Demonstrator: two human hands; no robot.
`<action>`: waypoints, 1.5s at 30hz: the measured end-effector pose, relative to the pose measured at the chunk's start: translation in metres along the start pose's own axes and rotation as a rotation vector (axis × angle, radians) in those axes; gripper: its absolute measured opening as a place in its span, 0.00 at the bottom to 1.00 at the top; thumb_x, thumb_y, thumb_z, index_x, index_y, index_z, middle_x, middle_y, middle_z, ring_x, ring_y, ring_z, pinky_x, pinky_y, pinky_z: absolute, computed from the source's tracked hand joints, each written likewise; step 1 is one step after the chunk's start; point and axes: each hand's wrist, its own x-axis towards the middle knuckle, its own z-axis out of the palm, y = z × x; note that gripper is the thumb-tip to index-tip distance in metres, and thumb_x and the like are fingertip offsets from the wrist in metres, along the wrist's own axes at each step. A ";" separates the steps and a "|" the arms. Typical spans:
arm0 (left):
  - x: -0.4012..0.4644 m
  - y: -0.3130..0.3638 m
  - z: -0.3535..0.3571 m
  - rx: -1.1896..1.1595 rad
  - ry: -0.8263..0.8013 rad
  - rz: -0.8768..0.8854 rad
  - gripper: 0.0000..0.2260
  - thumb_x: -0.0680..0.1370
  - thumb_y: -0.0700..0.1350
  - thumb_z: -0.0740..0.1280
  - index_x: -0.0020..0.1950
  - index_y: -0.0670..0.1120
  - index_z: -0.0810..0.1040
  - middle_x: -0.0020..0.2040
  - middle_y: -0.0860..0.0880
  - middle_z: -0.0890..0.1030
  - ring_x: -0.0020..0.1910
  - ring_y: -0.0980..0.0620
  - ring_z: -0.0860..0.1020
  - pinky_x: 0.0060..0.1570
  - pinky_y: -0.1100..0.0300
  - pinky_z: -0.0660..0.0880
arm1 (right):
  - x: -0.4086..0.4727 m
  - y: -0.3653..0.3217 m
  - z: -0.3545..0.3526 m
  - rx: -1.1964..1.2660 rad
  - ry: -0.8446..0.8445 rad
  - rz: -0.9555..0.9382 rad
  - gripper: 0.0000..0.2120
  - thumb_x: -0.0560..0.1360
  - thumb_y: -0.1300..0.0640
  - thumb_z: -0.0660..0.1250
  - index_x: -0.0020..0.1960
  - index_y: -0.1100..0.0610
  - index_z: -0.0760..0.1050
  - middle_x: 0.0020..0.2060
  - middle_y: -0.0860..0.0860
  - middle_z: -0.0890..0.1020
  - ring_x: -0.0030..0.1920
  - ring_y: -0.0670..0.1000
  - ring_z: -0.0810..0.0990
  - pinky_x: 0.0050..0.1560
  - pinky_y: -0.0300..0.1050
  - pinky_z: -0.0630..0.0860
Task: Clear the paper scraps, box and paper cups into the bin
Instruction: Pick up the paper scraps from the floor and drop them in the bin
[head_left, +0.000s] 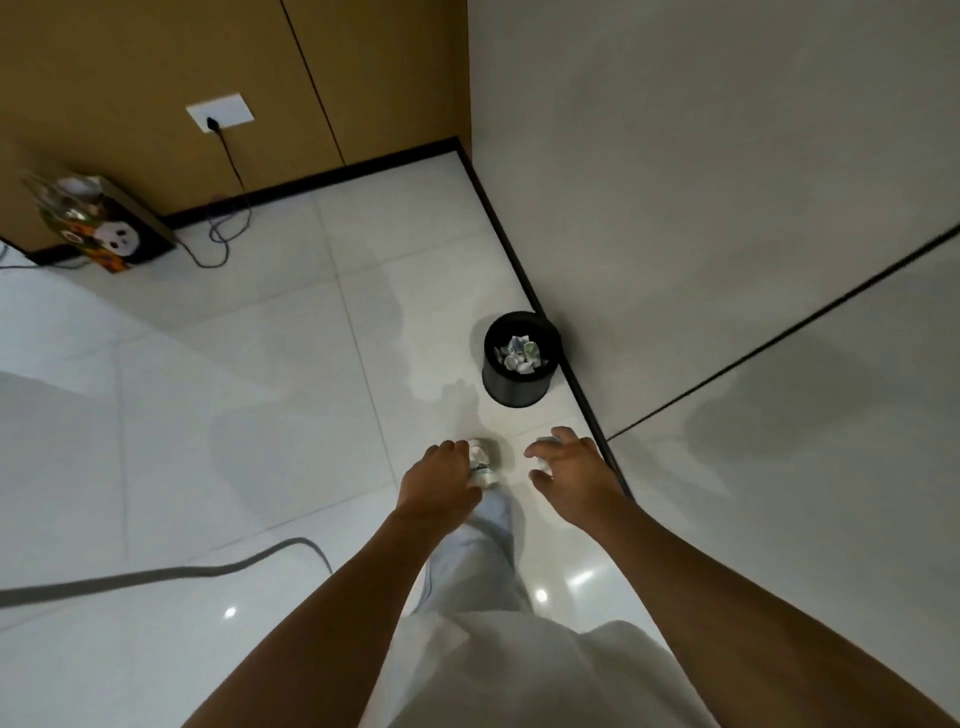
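Left hand (441, 480) curled around crumpled paper (482, 462); right hand (569, 470) fingers spread, something pale beneath, grip unclear. Black bin (521, 387) ahead on floor, beside wall, holding scraps (519, 354).

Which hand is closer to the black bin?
The right hand, though only slightly. It is just below the black bin, a little to its right by the wall. The left hand, gripping crumpled paper, is below and to its left.

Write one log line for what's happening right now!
left hand grips crumpled paper | right hand holds something white | bin ahead, already holds scraps
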 end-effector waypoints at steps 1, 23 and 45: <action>0.020 -0.002 -0.007 -0.004 -0.011 0.001 0.17 0.75 0.49 0.66 0.62 0.45 0.70 0.57 0.47 0.76 0.56 0.49 0.74 0.50 0.58 0.72 | 0.020 0.001 -0.008 -0.002 0.002 0.007 0.16 0.78 0.52 0.63 0.66 0.47 0.73 0.68 0.50 0.67 0.63 0.55 0.69 0.62 0.45 0.71; 0.383 -0.057 0.034 -0.059 -0.043 -0.135 0.16 0.77 0.51 0.67 0.61 0.45 0.72 0.54 0.49 0.78 0.52 0.51 0.76 0.42 0.60 0.74 | 0.428 0.098 0.019 0.218 -0.058 0.165 0.22 0.79 0.48 0.63 0.72 0.48 0.67 0.76 0.54 0.58 0.74 0.58 0.61 0.68 0.51 0.68; 0.472 0.017 0.093 -0.149 -0.036 -0.205 0.23 0.77 0.52 0.66 0.69 0.45 0.68 0.65 0.46 0.74 0.64 0.47 0.72 0.62 0.55 0.69 | 0.409 0.160 0.007 0.132 -0.280 0.164 0.26 0.80 0.55 0.61 0.76 0.49 0.57 0.74 0.52 0.61 0.71 0.54 0.66 0.65 0.47 0.70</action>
